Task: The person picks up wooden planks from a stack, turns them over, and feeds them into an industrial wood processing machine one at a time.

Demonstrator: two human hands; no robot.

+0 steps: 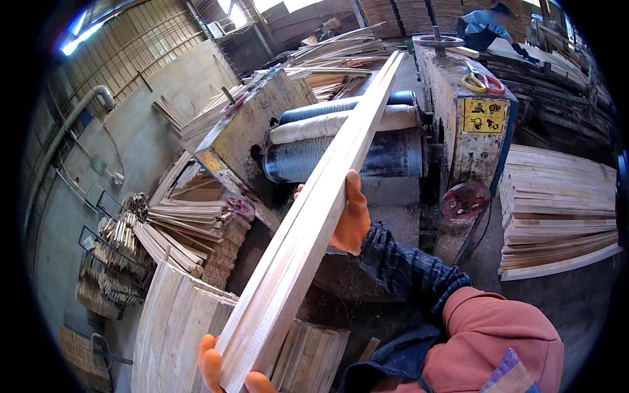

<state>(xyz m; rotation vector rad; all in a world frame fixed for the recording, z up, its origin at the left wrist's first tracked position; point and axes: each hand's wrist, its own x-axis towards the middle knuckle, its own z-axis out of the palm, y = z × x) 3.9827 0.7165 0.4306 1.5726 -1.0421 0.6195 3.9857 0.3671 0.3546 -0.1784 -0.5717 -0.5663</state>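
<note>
Both my hands wear orange gloves and grip a bundle of long, pale wooden strips (308, 206). My left hand (211, 365) is closed around the near end at the bottom, with fingers on one side and the thumb on the other. Farther along, my right hand (354, 216) holds the bundle from the right and underneath, its thumb up along the side. The strips slant away to the upper right, over a machine with horizontal rollers (314, 157). One roller is whitish, the others dark and shiny. Whether the strips touch the rollers I cannot tell.
Stacked strips stand at lower left (173, 327) and on the right (557, 209). Yellow- and red-handled scissors (483, 82) lie on the machine's right housing (472, 144), which has a red handwheel (465, 201). Loose strips (334, 56) pile up behind. Another person (485, 29) bends over a bench at far right.
</note>
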